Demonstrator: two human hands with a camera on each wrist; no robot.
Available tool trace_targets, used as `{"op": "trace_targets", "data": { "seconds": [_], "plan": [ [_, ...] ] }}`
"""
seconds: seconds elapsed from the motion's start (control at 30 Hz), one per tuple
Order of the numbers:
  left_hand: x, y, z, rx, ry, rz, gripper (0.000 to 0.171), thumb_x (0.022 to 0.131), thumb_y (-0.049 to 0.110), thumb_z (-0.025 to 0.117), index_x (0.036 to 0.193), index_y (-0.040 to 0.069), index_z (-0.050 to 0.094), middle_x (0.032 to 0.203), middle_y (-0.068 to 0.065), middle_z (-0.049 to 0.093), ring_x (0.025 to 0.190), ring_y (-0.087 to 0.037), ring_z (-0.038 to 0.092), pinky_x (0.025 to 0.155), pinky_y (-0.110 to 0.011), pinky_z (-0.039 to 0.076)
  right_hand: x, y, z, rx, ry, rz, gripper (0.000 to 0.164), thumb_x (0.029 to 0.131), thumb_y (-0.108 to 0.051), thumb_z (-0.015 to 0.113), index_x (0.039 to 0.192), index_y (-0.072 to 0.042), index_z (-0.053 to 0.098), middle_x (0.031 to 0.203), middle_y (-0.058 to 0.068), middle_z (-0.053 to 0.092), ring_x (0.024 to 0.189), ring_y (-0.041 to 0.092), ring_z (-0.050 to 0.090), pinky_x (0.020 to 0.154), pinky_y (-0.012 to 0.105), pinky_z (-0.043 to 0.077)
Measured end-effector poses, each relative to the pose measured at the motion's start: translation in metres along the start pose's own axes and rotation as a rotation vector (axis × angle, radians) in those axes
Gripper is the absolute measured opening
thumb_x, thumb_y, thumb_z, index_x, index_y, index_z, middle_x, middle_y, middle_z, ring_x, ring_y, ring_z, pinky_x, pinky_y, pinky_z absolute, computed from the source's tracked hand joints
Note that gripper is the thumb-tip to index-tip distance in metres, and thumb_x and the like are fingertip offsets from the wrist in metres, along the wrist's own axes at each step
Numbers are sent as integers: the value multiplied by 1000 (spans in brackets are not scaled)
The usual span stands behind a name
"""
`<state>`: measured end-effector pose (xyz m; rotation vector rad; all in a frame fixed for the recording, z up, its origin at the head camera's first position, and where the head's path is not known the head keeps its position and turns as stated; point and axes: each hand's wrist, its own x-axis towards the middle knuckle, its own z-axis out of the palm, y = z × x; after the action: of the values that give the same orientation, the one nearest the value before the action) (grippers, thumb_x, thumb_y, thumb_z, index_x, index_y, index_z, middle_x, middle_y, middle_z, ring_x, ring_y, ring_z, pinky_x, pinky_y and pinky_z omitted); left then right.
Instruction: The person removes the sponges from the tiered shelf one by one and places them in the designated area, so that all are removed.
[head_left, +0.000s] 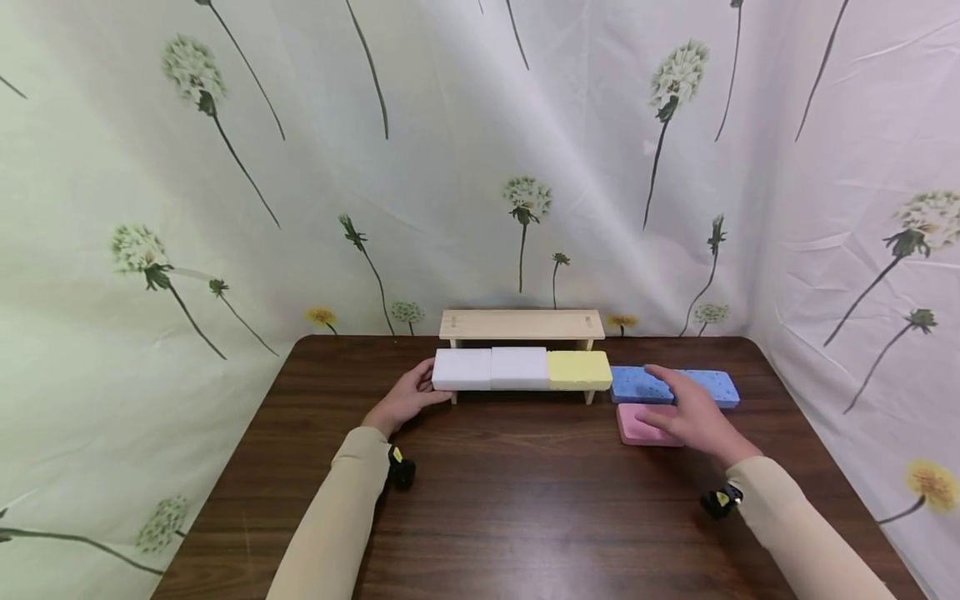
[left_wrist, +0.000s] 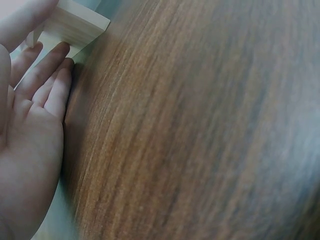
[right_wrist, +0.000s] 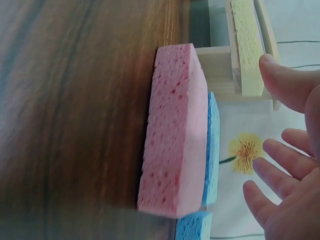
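Observation:
My left hand is at the left end of a small two-step wooden rack, its fingers fairly straight beside the wood and the thumb by the front edge. On the rack's front step, a white sponge block, a second white block and a yellow sponge lie in a row. To the right, my right hand hovers with spread fingers over a pink sponge on the table. Behind the pink one lie two blue sponges, partly covered by that hand in the head view.
The rack stands near the back edge of a dark wooden table. A pale curtain printed with dandelions hangs close behind and along both sides. The rack's higher back step holds nothing.

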<state>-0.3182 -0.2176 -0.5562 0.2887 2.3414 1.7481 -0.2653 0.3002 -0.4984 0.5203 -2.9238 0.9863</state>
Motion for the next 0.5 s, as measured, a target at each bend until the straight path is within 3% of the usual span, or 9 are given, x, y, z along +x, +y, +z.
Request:
{"op": "trace_targets", "data": {
  "seconds": [0.17,0.5],
  "plan": [
    [0,-1,-1,13,1,0,82,96,11,78,163,4,31,158,-23,46,144,-36,48,121,-50,39,12,-5,5,41,-13,21,92,88,-44,86,161,-12,40,161,21,44,141,48,46,109,70,43],
    [-1,2,0,-3,3,6,82,96,7,77,164,3,30,159,-23,45,145,-38,46,122,-52,37,35,-11,15,39,-8,-60,92,89,-41,86,161,-6,39,161,21,44,138,50,50,108,66,46]
  ]
}}
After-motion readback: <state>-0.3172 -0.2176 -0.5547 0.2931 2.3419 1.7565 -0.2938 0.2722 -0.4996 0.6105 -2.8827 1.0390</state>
